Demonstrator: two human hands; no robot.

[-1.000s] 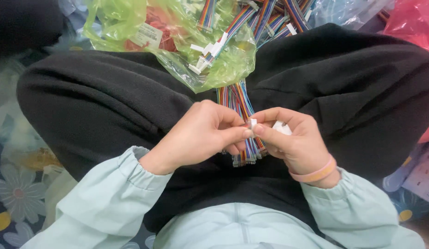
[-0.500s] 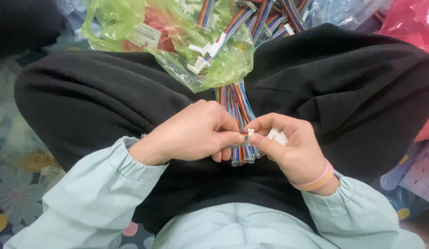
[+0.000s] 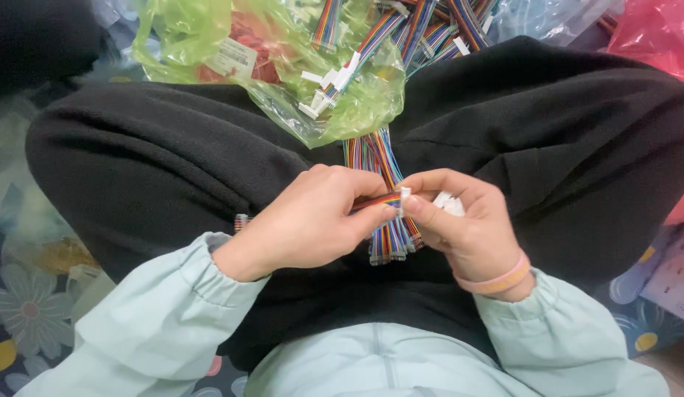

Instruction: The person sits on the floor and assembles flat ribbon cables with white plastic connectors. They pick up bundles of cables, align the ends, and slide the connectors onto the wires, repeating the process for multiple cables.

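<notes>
Rainbow ribbon cable point(image 3: 373, 201) was pinched over the lap by left hand point(image 3: 312, 220); white connector point(image 3: 405, 194) was gripped by right hand point(image 3: 459, 220), touching its end. Loose cable bundle point(image 3: 382, 220) remained unprocessed beneath.

**Lap in black trousers, floral cloth beneath**

Crossed legs in black trousers point(image 3: 173, 169) serving as the work surface. Across the lap's middle, a bundle of rainbow ribbon cables point(image 3: 382, 198), ends near the body edge. At the far edge, a green plastic bag point(image 3: 283, 66) with white connectors and more striped cables, draped over the knees' gap. Beyond the far right corner, a red bag point(image 3: 650, 37). Under the legs, a floral cloth point(image 3: 26, 309) visible at the left and right edges.
</notes>
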